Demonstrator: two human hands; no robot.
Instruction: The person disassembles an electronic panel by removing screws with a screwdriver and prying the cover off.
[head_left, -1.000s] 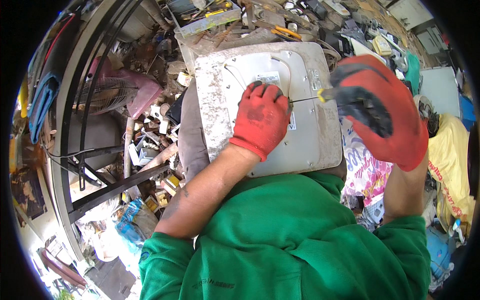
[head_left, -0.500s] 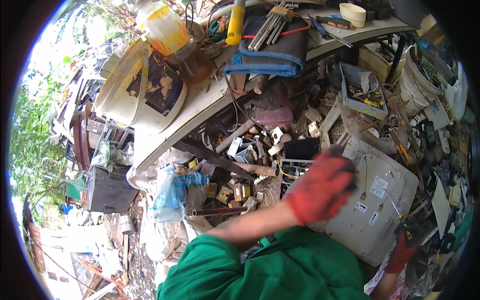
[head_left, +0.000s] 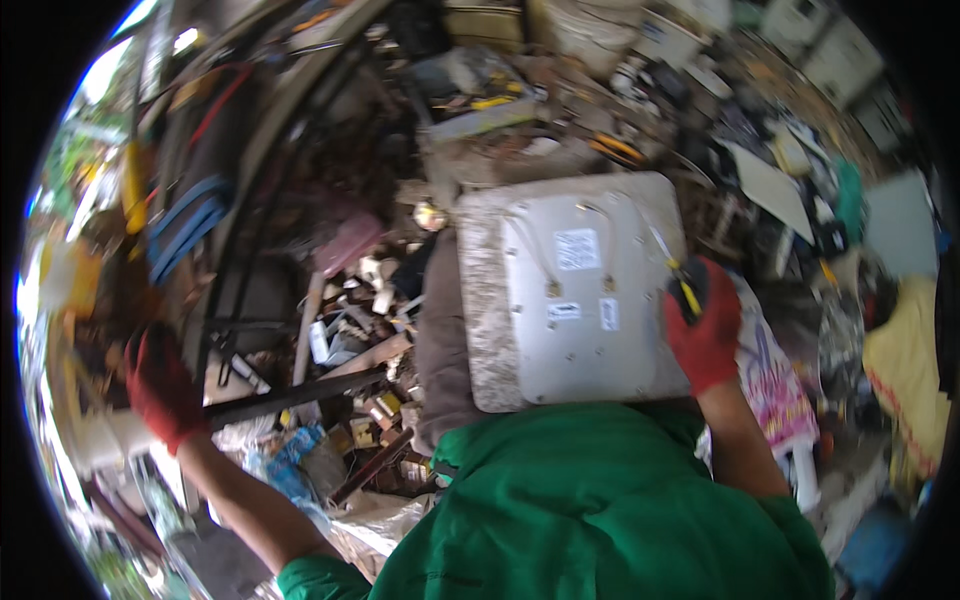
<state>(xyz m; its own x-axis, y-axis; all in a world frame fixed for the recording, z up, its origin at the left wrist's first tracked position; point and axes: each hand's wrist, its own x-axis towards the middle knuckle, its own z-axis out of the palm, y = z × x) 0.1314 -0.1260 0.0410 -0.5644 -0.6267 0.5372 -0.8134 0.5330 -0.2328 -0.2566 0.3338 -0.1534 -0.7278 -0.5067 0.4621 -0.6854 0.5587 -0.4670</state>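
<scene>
Across my lap lies a flat, square grey panel with rounded corners, small screws, pale labels and two thin wires. My right hand, in a red and black work glove, is closed around the yellow and black handle of a screwdriver. The shaft points up and left over the panel's right edge. Far off to the left, my gloved left hand is beside the worktable, near a pale bucket. Motion blur smears its fingers, so I cannot tell whether they hold anything.
A rolled dark cloth with blue edging lies on the worktable at left. Scrap parts and small boxes cover the ground beneath it. A grey tray of tools stands ahead. At right are a printed plastic bag and a yellow cloth.
My left hand has swung from over the panel out to the far left by the worktable. The view has turned right, bringing the panel to the middle. The screwdriver stays in my right hand.
</scene>
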